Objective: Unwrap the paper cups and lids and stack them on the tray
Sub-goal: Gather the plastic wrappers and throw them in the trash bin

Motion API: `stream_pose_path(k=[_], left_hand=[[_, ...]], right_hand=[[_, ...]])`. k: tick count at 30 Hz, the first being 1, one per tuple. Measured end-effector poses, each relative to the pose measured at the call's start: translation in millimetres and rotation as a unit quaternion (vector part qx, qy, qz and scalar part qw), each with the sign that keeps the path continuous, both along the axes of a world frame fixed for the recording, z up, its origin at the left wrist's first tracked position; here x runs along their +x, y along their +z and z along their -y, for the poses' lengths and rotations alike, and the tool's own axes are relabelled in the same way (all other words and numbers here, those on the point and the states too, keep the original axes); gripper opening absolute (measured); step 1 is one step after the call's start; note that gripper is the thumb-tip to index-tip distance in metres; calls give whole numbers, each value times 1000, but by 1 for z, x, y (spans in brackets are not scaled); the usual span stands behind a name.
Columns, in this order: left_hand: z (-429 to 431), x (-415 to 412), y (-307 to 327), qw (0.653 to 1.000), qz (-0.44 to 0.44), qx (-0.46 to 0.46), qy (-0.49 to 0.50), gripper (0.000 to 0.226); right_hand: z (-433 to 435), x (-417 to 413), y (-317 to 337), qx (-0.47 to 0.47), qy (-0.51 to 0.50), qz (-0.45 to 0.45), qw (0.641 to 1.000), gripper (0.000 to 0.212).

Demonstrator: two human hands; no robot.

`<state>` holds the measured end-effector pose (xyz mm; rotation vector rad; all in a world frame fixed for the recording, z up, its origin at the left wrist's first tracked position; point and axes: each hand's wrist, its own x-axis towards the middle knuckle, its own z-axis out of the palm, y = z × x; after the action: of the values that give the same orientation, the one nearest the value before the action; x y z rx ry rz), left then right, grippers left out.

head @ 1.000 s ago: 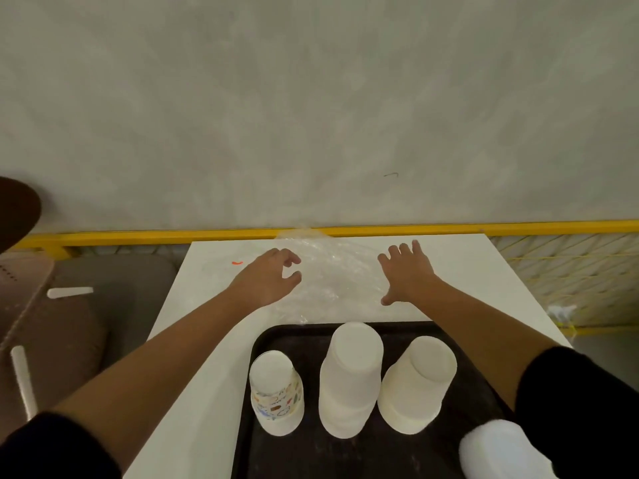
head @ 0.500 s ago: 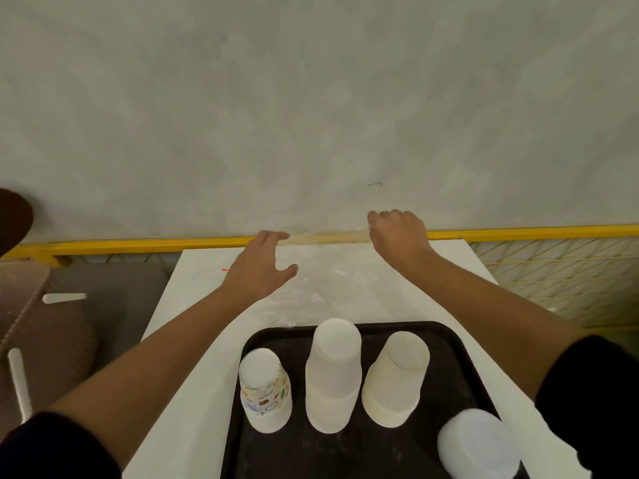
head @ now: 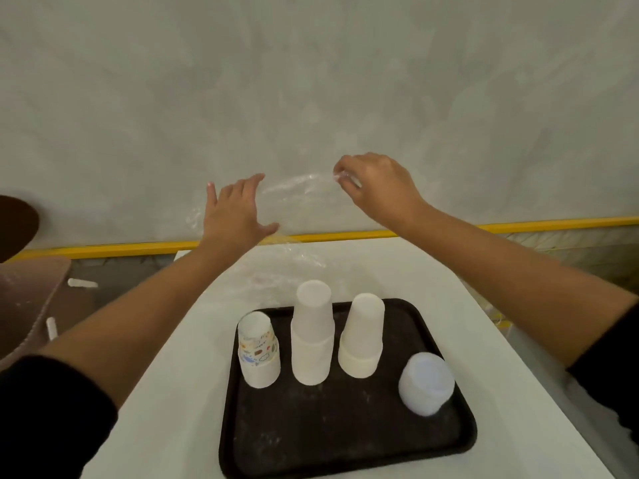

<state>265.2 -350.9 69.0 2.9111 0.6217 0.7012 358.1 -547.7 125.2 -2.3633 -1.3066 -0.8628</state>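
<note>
Clean-up stage, judging by the layout: holding clear wrap (head: 297,188) up above the far end of the surface (head: 166,392), well apart from the cups, probably to keep loose film from dragging across the stacks. Pinching one bunched corner of it in the right hand (head: 377,188), grip closed on the plastic between thumb and fingertips. Spreading the left hand (head: 235,212) flat, seemingly against the other side of the sheet, grip released, fingers straight, apparently steadying or gathering the film rather than grasping it. Letting the lower part of the wrap trail down onto the surface just behind the tray (head: 345,451).

Keeping the task's things on the tray, the three cup stacks mouth down, apparently for standing firm on the widest rim. Counting four stacks in all:
- one stack of printed cups (head: 257,350) at the left
- one taller stack of plain white cups (head: 312,333) just beside it
- one stack of cream cups (head: 363,335) next along
- one squat translucent stack (head: 426,387), likely the lids, near the right edge and slightly apart

Not managing to count single cups inside any stack. Seeing one tray, one sheet of wrap, two hands. Judging the unwrapping as essentially done, with only disposal of the film remaining.
</note>
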Motion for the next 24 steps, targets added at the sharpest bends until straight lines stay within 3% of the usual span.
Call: stream_pose_path(k=[2, 4, 6, 9, 11, 13, 16, 20, 24], left_hand=[[3, -11, 10, 998, 1, -55, 12, 45], [6, -21, 16, 994, 31, -103, 6, 31], [10, -29, 20, 965, 89, -245, -31, 23], [27, -39, 30, 844, 142, -516, -48, 18], [37, -43, 37, 786, 156, -594, -76, 17], [46, -47, 42, 707, 165, -678, -117, 15], [63, -54, 44, 620, 138, -756, -160, 15], [95, -67, 36, 581, 83, -788, -186, 21], [127, -86, 29, 599, 35, -771, -212, 25]], right_hand=[[9, -9, 6, 1, -8, -7, 1000, 26], [19, -16, 7, 3, -12, -18, 1000, 25], [26, -26, 5, 12, -13, -35, 999, 25], [36, -45, -5, 23, 22, -93, 995, 29], [42, -57, -14, 15, 48, -136, 989, 33], [46, -70, -21, -6, 53, -166, 985, 41], [52, -92, -29, 15, 56, -252, 966, 69], [58, -113, -43, 84, 63, -332, 937, 90], [73, -123, -54, 124, 62, -336, 931, 67]])
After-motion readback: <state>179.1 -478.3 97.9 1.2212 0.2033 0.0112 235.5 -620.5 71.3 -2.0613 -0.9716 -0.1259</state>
